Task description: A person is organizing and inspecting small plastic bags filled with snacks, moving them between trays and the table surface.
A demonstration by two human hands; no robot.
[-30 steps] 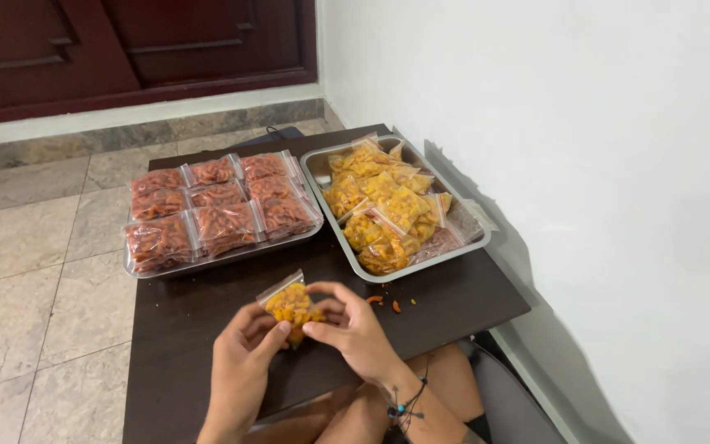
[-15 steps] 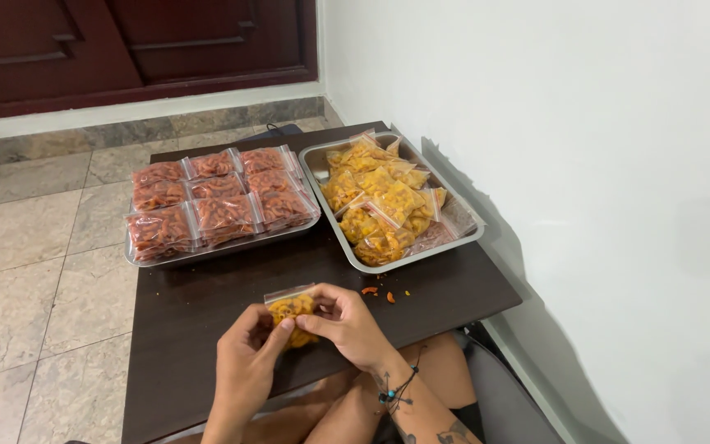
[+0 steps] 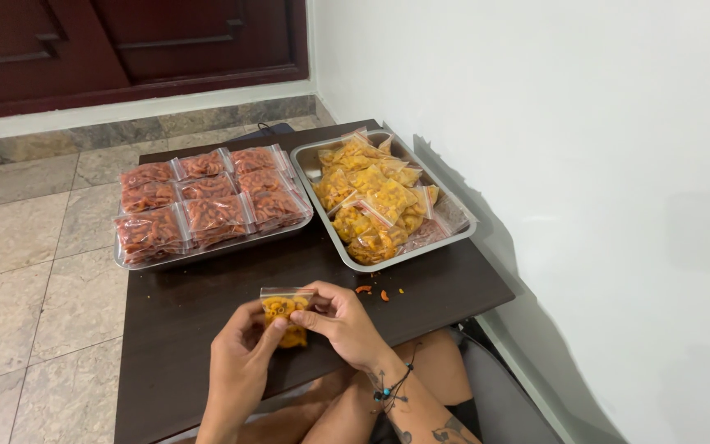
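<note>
Since the earlier frame, our hands and the small bag have slid a little lower and to the left in the picture, and the two trays have shifted the same way, so the view itself has turned slightly; our grip looks unchanged. We hold a small clear bag of yellow snacks (image 3: 286,314) between both hands, just above the dark counter (image 3: 199,308), in the lower middle of the frame. Our left hand (image 3: 240,362) has its fingers closed on the bag's lower left side. Our right hand (image 3: 347,325) pinches the upper right edge near the bag's top strip, fingers closed on it as well. A cord bracelet (image 3: 392,388) sits on the right wrist.

Just right of the bag, a few orange crumbs (image 3: 375,292) lie on the counter. Above them, in the middle right of the frame, a metal tray (image 3: 454,234) holds a heap of filled bags of yellow snacks (image 3: 371,197). To its left, near it but apart, a second metal tray (image 3: 207,253) carries bags of red snacks (image 3: 207,197) laid flat in rows. Left of the counter we see a tiled floor (image 3: 26,247), with a dark wooden door (image 3: 125,41) along the top and a white wall (image 3: 601,164) on the right.
</note>
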